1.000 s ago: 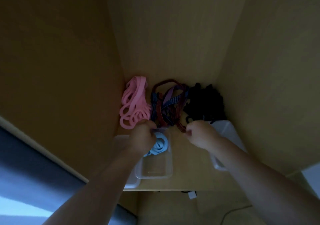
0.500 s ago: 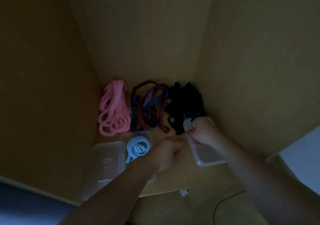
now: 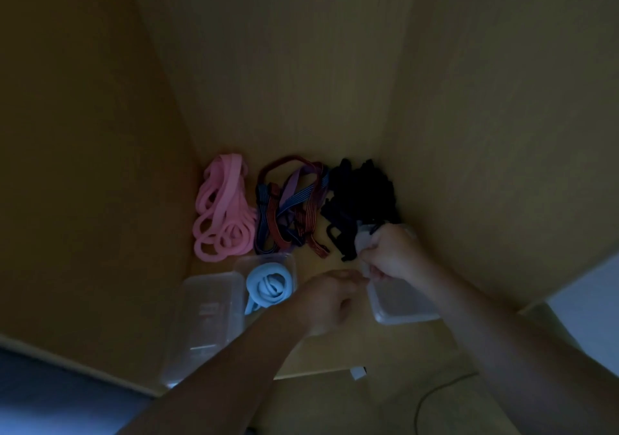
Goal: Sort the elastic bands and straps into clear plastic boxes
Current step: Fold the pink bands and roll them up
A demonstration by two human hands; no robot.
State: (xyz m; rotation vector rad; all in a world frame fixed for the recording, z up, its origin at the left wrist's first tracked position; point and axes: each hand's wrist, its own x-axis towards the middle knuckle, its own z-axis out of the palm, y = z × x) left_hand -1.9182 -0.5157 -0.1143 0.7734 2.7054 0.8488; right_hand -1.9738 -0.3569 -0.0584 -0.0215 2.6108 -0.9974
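Three heaps lie at the back of a dim wooden shelf: pink bands (image 3: 222, 210), striped red and blue straps (image 3: 289, 207), and black straps (image 3: 360, 197). A light blue band (image 3: 269, 284) is coiled in the middle clear box (image 3: 291, 262). My right hand (image 3: 395, 254) grips the left rim of the right clear box (image 3: 398, 310), right beside the black heap. My left hand (image 3: 330, 297) is curled, its fingertips at that same box's left edge; what they pinch is too dark to tell.
An empty clear box (image 3: 204, 320) lies at the left, close to the shelf's front edge (image 3: 321, 372). Wooden walls close in on the left, back and right. A cable (image 3: 435, 397) lies on the floor below.
My left hand left the blue band's box and moved right to the right-hand box. My right hand shifted onto that box's rim.
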